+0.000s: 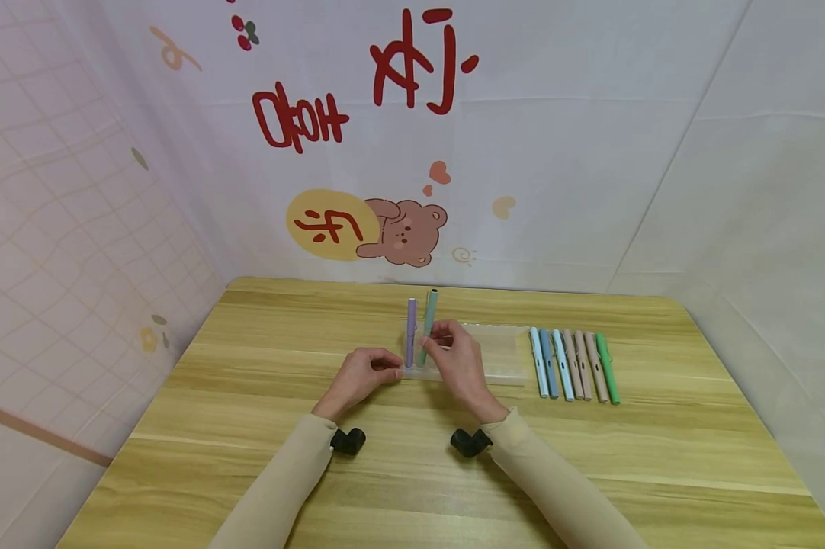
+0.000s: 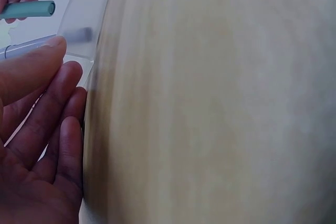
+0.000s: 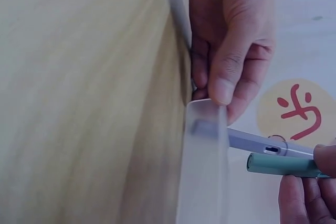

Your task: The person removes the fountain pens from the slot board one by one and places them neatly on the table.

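A clear plastic pen holder [image 1: 505, 378] lies lengthwise in the middle of the wooden table. At its left end, my left hand [image 1: 361, 375] grips the corner, thumb on the edge and fingers behind, as the right wrist view shows. A purple pen [image 1: 411, 328] stands upright in the holder, close by the left fingertips. My right hand [image 1: 462, 362] pinches a teal-green pen [image 1: 431, 309] between thumb and fingers. This pen is held nearly upright, just right of the purple one. Its lower end [image 3: 253, 162] shows above the holder's front wall in the right wrist view.
Right of the holder, several pens lie side by side: light blue pens [image 1: 539, 362], a darker blue pen [image 1: 549, 364], brownish pens [image 1: 582, 366] and a green pen [image 1: 608, 370] outermost. A printed cloth wall [image 1: 556, 191] rises behind the table [image 1: 399, 488].
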Demonstrator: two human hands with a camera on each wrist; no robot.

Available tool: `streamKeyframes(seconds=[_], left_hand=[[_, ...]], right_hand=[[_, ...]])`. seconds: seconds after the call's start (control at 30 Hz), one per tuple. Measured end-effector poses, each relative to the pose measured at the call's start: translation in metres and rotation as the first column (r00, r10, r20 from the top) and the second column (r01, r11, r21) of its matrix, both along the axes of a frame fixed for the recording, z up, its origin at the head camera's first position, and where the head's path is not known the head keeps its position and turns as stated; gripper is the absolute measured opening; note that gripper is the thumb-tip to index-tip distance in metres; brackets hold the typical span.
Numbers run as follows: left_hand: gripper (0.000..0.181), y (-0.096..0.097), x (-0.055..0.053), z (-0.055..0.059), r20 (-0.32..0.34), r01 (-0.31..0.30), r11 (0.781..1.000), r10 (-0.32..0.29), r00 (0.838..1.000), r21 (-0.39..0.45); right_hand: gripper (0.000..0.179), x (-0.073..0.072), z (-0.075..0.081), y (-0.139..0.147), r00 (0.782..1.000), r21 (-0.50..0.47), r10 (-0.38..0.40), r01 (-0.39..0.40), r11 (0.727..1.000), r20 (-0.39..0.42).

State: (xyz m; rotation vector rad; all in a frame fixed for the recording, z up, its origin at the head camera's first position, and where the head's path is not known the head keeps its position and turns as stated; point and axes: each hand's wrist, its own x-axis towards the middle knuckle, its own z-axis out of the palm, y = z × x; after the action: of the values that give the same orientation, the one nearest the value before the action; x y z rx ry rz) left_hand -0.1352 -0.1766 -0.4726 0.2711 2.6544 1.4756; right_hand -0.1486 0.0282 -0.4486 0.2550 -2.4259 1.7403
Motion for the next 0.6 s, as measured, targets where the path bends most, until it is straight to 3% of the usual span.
streamKeyframes(seconds=[0.6], left_hand=[[0.012, 0.001, 0.0, -0.001, -0.005, 0.002, 1.0, -0.002, 1.0, 0.016]], right_hand=[[0.026, 0.007, 0.014, 0.019, 0.999, -0.031, -0.026, 0.025, 0.999, -0.028]])
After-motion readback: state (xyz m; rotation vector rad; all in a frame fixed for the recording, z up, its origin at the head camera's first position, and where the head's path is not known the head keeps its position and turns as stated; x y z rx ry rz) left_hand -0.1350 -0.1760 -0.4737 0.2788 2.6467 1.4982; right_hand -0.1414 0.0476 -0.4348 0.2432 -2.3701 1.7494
